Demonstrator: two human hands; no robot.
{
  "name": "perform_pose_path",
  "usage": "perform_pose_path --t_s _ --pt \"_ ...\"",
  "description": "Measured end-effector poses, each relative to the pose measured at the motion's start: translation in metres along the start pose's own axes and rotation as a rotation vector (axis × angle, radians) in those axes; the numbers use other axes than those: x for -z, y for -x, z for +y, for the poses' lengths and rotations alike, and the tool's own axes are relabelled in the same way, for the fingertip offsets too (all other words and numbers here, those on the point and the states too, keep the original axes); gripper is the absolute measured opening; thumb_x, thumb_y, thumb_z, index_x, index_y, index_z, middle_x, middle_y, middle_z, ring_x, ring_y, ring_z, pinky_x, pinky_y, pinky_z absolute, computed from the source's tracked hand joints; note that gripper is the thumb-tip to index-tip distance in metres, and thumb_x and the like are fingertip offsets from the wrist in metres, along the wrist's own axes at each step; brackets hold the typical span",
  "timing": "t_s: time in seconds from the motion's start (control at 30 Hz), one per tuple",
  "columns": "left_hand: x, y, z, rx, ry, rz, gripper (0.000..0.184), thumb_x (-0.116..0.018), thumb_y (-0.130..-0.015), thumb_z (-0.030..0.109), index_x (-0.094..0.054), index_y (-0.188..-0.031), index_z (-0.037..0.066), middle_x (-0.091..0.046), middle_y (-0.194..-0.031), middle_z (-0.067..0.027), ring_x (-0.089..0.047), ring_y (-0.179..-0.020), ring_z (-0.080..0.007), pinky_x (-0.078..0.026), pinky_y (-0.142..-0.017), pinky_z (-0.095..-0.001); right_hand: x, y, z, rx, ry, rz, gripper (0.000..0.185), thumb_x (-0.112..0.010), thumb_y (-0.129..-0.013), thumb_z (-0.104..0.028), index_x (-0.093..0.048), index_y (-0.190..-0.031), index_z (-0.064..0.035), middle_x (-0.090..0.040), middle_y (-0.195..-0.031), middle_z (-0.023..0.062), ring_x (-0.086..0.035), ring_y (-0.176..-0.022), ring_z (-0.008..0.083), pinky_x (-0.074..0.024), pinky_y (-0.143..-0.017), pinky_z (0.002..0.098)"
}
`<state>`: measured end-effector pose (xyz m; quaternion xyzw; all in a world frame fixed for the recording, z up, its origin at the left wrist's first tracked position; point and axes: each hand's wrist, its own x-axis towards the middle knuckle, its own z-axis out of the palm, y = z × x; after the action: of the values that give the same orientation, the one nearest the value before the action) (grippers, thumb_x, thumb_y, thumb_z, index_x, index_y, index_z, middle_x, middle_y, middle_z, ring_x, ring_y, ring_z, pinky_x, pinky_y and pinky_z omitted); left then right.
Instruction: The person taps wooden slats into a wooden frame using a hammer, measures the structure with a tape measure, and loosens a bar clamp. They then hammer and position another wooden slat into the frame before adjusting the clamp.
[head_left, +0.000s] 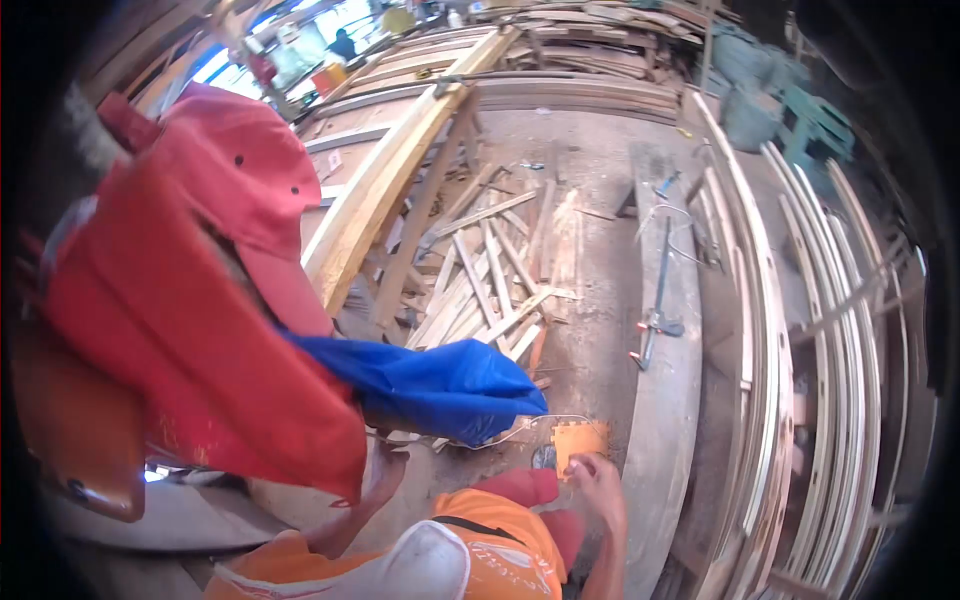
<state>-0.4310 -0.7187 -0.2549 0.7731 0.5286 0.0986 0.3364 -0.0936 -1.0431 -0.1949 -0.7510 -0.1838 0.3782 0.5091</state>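
My right hand (595, 480) is low in the view, its thumb and fingers closed on the edge of a flat orange piece with a notched rim (578, 442). A small dark round thing (544, 457) lies just left of that piece, too blurred to name. My left arm (365, 505) reaches up from the orange shirt, and its hand is mostly hidden beneath a co-worker's clothing, so its fingers cannot be made out. Close on the left, a co-worker in a red cap (235, 150) and red top leans in, a blue sleeve (450, 385) stretched out in front of me.
Loose wood strips (490, 270) lie heaped on the floor ahead. Beside them stands a timber frame (400, 170). A long bar clamp (660, 290) rests on a grey plank (660, 400). Long wooden strips (770, 400) line the right side, near a green plastic stool (815, 125).
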Motion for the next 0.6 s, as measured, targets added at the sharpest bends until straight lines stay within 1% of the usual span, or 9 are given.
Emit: perform_pose_path --t_s 0.17,0.23,0.3,0.33,0.4,0.43,0.5,0.53,0.6 --pt "0.012 -0.011 0.027 0.120 -0.065 0.224 0.075 -0.072 -0.085 0.005 -0.035 -0.150 -0.010 -0.060 -0.137 -0.0237 -0.064 -0.121 -0.0335 -0.055 -0.095 -0.0439 0.036 -0.117 -0.088 0.166 0.063 -0.145 0.029 -0.062 -0.106 -0.019 -0.070 -0.122 0.0050 -0.077 -0.099 0.0116 -0.072 -0.089 0.0137 -0.0581 -0.079 0.0301" --pt "0.017 -0.018 0.034 0.180 -0.085 0.295 0.073 -0.071 -0.086 0.005 -0.037 -0.148 -0.010 -0.060 -0.136 -0.0232 -0.064 -0.119 -0.0329 -0.055 -0.095 -0.0434 0.035 -0.162 -0.127 0.338 0.114 -0.340 0.031 -0.062 -0.107 -0.019 -0.069 -0.124 0.0052 -0.076 -0.101 0.0112 -0.072 -0.091 0.0144 -0.0578 -0.079 0.0305" --pt "0.019 -0.016 0.041 0.260 -0.104 0.351 0.070 -0.071 -0.086 0.005 -0.038 -0.146 -0.009 -0.061 -0.134 -0.0227 -0.065 -0.118 -0.0323 -0.055 -0.094 -0.0429 0.025 -0.205 -0.165 0.408 0.230 -0.444 0.034 -0.063 -0.104 -0.027 -0.072 -0.120 0.0013 -0.077 -0.099 0.0166 -0.074 -0.089 0.0261 -0.0571 -0.082 0.0398" --pt "0.019 -0.015 0.044 0.296 -0.113 0.375 0.069 -0.071 -0.086 0.005 -0.039 -0.146 -0.009 -0.061 -0.133 -0.0224 -0.065 -0.117 -0.0320 -0.056 -0.094 -0.0427 0.019 -0.221 -0.188 0.414 0.241 -0.447 0.034 -0.063 -0.104 -0.027 -0.072 -0.120 0.0013 -0.077 -0.099 0.0166 -0.074 -0.089 0.0261 -0.0571 -0.082 0.0398" --pt "0.015 -0.012 0.050 0.365 -0.129 0.414 0.066 -0.070 -0.087 0.006 -0.041 -0.144 -0.009 -0.062 -0.131 -0.0219 -0.065 -0.116 -0.0314 -0.056 -0.093 -0.0422 0.009 -0.256 -0.231 0.452 0.292 -0.743 0.036 -0.062 -0.105 -0.030 -0.072 -0.117 0.0019 -0.076 -0.095 0.0175 -0.074 -0.087 0.0269 -0.0565 -0.081 0.0399" --pt "0.010 -0.010 0.054 0.396 -0.136 0.429 0.065 -0.070 -0.087 0.006 -0.041 -0.143 -0.009 -0.063 -0.131 -0.0217 -0.066 -0.115 -0.0311 -0.056 -0.092 -0.0420 0.004 -0.282 -0.243 0.447 0.298 -0.759 0.036 -0.062 -0.105 -0.030 -0.072 -0.117 0.0019 -0.076 -0.095 0.0175 -0.074 -0.087 0.0269 -0.0565 -0.081 0.0399" --pt "0.002 -0.013 0.069 0.438 -0.137 0.483 0.062 -0.069 -0.087 0.006 -0.043 -0.142 -0.008 -0.063 -0.129 -0.0212 -0.066 -0.114 -0.0305 -0.056 -0.092 -0.0415 -0.005 -0.346 -0.252 0.592 0.415 -1.027 0.036 -0.061 -0.104 -0.030 -0.072 -0.115 0.0026 -0.075 -0.094 0.0184 -0.073 -0.086 0.0271 -0.0559 -0.078 0.0405" --pt "-0.010 -0.011 0.082 0.434 -0.132 0.497 0.061 -0.069 -0.087 0.006 -0.044 -0.141 -0.008 -0.064 -0.128 -0.0209 -0.066 -0.113 -0.0302 -0.056 -0.091 -0.0413 -0.005 -0.385 -0.244 0.568 0.364 -1.109 0.037 -0.061 -0.105 -0.031 -0.071 -0.114 0.0034 -0.075 -0.094 0.0184 -0.072 -0.082 0.0264 -0.0555 -0.076 0.0408" --pt "-0.040 -0.022 0.108 0.481 -0.125 0.478 0.058 -0.069 -0.088 0.006 -0.045 -0.139 -0.008 -0.064 -0.126 -0.0204 -0.067 -0.112 -0.0296 -0.056 -0.091 -0.0408 0.027 -0.465 -0.246 0.568 0.441 -1.183 0.039 -0.062 -0.104 -0.032 -0.069 -0.119 0.0034 -0.076 -0.097 0.0190 -0.074 -0.089 0.0258 -0.0568 -0.078 0.0420"
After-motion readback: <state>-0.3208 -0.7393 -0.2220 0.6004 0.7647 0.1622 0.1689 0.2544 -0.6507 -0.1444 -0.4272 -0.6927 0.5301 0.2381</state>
